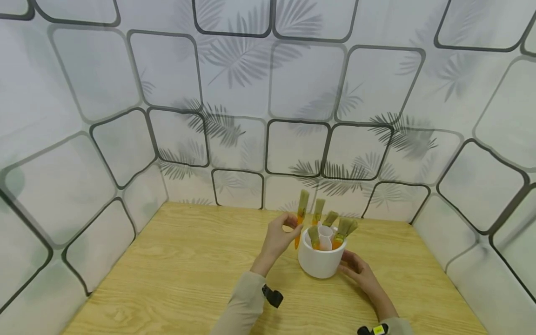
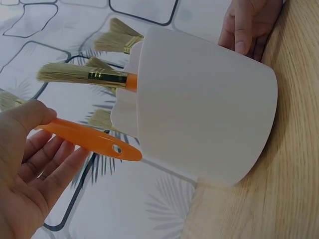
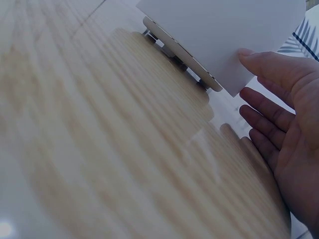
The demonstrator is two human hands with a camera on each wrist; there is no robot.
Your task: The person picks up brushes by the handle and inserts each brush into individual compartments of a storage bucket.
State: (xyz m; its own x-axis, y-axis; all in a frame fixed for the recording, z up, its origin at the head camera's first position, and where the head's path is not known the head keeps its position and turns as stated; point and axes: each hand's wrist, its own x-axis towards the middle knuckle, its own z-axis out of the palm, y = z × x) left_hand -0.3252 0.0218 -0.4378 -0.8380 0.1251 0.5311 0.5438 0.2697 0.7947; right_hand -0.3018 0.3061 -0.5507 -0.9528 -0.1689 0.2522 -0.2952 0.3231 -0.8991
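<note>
Between thumb and fingers, my left hand [image 1: 277,237] pinches a paintbrush [image 2: 94,139] by its orange handle, bristles up, just left of a white round holder [image 1: 320,265]. In the left wrist view the handle's holed tip overlaps the holder's rim. Several more paintbrushes [image 2: 70,73] with pale bristles stand in the holder around a white inner divider [image 1: 325,235]. At the holder's right side is my right hand [image 1: 360,274]. Its thumb [image 3: 269,64] rests against the white wall, and its fingers extend loosely beside the base.
The holder stands on a light wood-grain table [image 1: 188,270]. Patterned white walls [image 1: 238,144] with dark outlines and leaf prints enclose the back and both sides of the table.
</note>
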